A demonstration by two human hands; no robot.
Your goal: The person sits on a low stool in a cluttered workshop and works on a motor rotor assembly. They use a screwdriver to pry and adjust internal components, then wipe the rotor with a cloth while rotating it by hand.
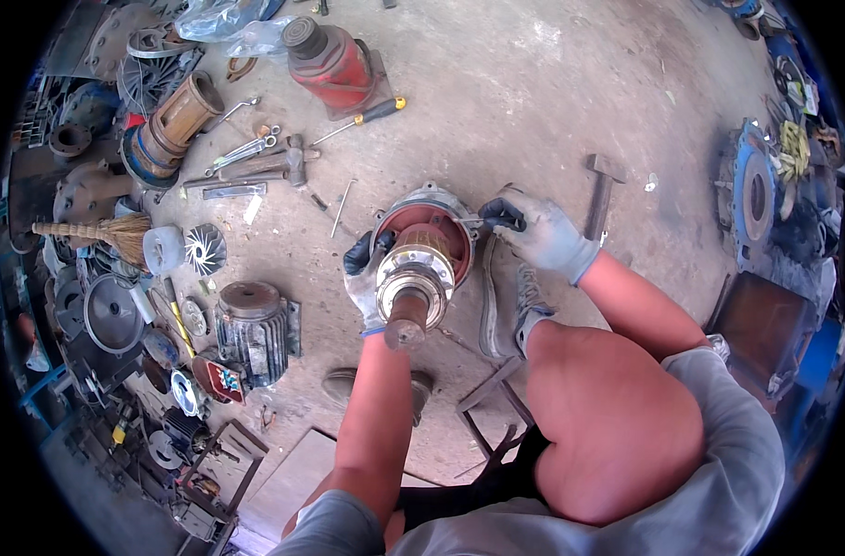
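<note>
A pump bearing housing [422, 238] with a round grey flange and red-painted inside stands on the floor before me. Its thick steel shaft [407, 320] points up toward the view. My left hand [363, 283], in a grey glove with black fingertips, grips the left side of the housing with bent fingers. At the flange's right rim, my right hand [536, 232], gloved alike, pinches a thin metal rod-like tool [470, 221]; its far end reaches over the rim. The exact kind of this tool is too small to tell.
A hammer [601, 196] lies right of the housing. Beyond are a red bottle jack [334, 69], a screwdriver [376, 113] and several wrenches [246, 151]. A finned motor body [253, 334] stands left. A blue ring-shaped part [754, 190] is at the right.
</note>
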